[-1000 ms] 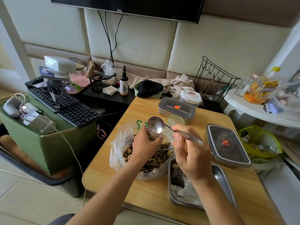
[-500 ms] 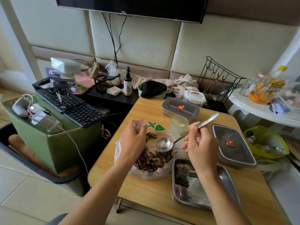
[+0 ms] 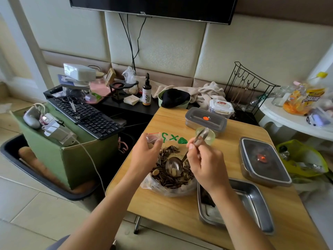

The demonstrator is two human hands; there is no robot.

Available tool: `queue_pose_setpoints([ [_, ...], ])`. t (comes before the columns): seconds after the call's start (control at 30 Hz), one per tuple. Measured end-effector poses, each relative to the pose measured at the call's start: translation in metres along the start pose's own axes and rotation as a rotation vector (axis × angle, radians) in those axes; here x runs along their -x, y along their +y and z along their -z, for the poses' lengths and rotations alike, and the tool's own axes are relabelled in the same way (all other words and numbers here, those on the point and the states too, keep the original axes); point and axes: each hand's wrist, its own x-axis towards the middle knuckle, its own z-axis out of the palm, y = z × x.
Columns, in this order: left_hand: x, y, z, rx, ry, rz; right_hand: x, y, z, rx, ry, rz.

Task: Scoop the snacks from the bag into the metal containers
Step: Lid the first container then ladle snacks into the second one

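**Scooping stage.** My left hand (image 3: 144, 154) pinches the rim of the thin, crinkled clear plastic bag (image 3: 167, 188), holding its mouth open on the pale wooden desk (image 3: 162, 210). My right hand (image 3: 205, 165) pinches the slim handle of the polished steel spoon (image 3: 173, 166) between its fingers (image 3: 191, 147). The spoon's oval bowl rests among the striped sunflower seeds and pale nuts (image 3: 167, 179) in the bag.

**Risk.** An overfull or tilted lift would shed slick seeds onto the desk, and a slackened rim could collapse.

The shallow rectangular steel tray (image 3: 257, 204) stands just right of the bag. It seems sparsely filled, though my forearm hides part of it.

1 head-worn wide-angle camera looks forward and down, close above the wooden table (image 3: 171, 210), facing the padded wall (image 3: 162, 51).
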Motion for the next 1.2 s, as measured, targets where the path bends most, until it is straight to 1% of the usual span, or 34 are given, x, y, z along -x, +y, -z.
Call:
queue_pose_setpoints([
  [0.07,0.001,0.000,0.000,-0.018,-0.010,-0.016,0.001,-0.001,0.001,-0.044,0.019,-0.086],
  [0.1,0.001,0.000,0.000,-0.032,-0.018,-0.022,0.002,-0.001,0.002,-0.065,0.033,-0.159],
  [0.23,0.002,0.001,-0.002,-0.106,-0.065,-0.036,0.001,0.004,0.010,-0.116,0.050,-0.563],
  [0.3,0.001,0.000,-0.004,-0.181,-0.076,-0.053,-0.002,0.011,0.015,-0.161,0.051,-0.730],
  [0.4,0.001,-0.002,-0.009,-0.272,-0.093,-0.090,-0.003,0.020,0.025,-0.197,0.119,-0.837],
  [0.5,0.004,-0.003,-0.017,-0.307,-0.115,-0.109,-0.005,0.028,0.035,-0.212,0.220,-0.846],
  [0.6,0.011,-0.003,-0.031,-0.285,-0.170,-0.110,-0.006,0.032,0.046,-0.203,0.334,-0.811],
  [0.73,0.016,-0.008,-0.051,-0.353,-0.230,-0.092,-0.007,0.033,0.052,-0.193,0.485,-0.696],
  [0.8,0.016,-0.010,-0.059,-0.366,-0.262,-0.057,-0.006,0.032,0.052,-0.208,0.504,-0.630],
  [0.87,0.017,-0.011,-0.065,-0.355,-0.279,-0.036,-0.002,0.029,0.051,-0.207,0.458,-0.537],
  [0.9,0.016,-0.011,-0.067,-0.343,-0.281,-0.027,0.000,0.027,0.050,-0.192,0.422,-0.462],
  [1.07,0.012,-0.013,-0.076,-0.302,-0.266,0.027,0.006,0.012,0.044,-0.044,0.213,0.004],
  [1.13,0.010,-0.013,-0.078,-0.284,-0.251,0.042,0.006,0.007,0.043,-0.007,0.178,0.109],
  [1.2,0.010,-0.013,-0.080,-0.251,-0.229,0.045,0.006,0.004,0.044,0.033,0.183,0.153],
])
